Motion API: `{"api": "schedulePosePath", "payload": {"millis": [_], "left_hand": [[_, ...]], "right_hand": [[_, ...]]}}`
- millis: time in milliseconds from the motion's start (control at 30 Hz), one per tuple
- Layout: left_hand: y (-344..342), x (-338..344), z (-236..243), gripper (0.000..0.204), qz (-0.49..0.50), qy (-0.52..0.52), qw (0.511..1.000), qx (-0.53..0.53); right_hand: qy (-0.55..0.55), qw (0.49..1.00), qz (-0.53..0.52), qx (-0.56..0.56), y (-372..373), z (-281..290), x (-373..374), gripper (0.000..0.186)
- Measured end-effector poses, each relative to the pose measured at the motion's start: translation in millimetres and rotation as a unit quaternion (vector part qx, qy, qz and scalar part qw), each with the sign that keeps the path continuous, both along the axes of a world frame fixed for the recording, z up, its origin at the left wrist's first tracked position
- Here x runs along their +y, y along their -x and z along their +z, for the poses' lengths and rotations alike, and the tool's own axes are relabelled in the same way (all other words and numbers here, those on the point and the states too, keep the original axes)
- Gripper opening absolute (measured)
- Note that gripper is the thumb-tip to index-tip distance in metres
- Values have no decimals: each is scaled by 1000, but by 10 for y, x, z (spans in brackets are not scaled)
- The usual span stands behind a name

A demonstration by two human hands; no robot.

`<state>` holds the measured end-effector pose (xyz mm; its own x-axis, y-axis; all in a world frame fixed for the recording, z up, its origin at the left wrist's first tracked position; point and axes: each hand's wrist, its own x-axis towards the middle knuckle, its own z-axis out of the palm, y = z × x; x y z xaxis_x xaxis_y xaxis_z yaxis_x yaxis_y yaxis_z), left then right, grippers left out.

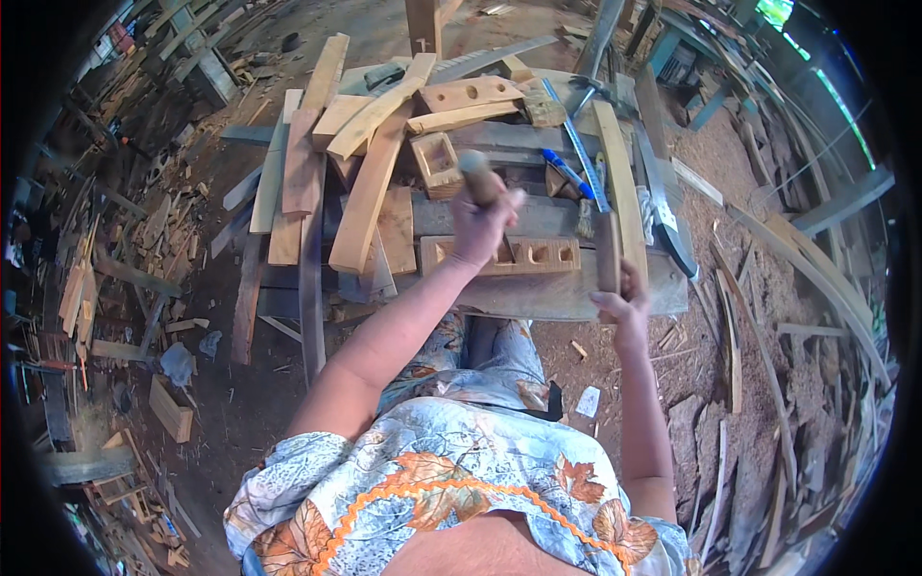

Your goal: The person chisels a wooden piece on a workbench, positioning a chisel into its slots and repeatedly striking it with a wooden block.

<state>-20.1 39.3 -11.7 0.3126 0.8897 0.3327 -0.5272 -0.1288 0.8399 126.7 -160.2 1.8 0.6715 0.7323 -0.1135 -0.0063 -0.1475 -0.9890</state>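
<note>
My left hand is closed round the thick round wooden handle of a chisel. A thin dark blade seems to run down from the fist to a wooden block with square holes cut in its face. Whether the tip sits inside a hole cannot be made out. My right hand grips the near end of a brown wooden bar, held upright in the picture, to the right of the block. The bar's full shape is unclear.
On the bench lie several loose boards, a second holed block, a blue marker, a blue-white ruler, a brush and a handsaw. A hammer rests at the back right. Offcuts and shavings litter the floor.
</note>
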Motion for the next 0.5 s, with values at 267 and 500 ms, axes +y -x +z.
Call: {"api": "schedulePosePath", "payload": {"millis": [267,500], "left_hand": [[-4,-31,128,19,-9,-1,1000,-20],[-81,-95,86,17,-80,-32,996,34]], "right_hand": [[-20,996,23,85,49,-543,-9,85],[-50,994,46,82,52,-542,-78,88]]}}
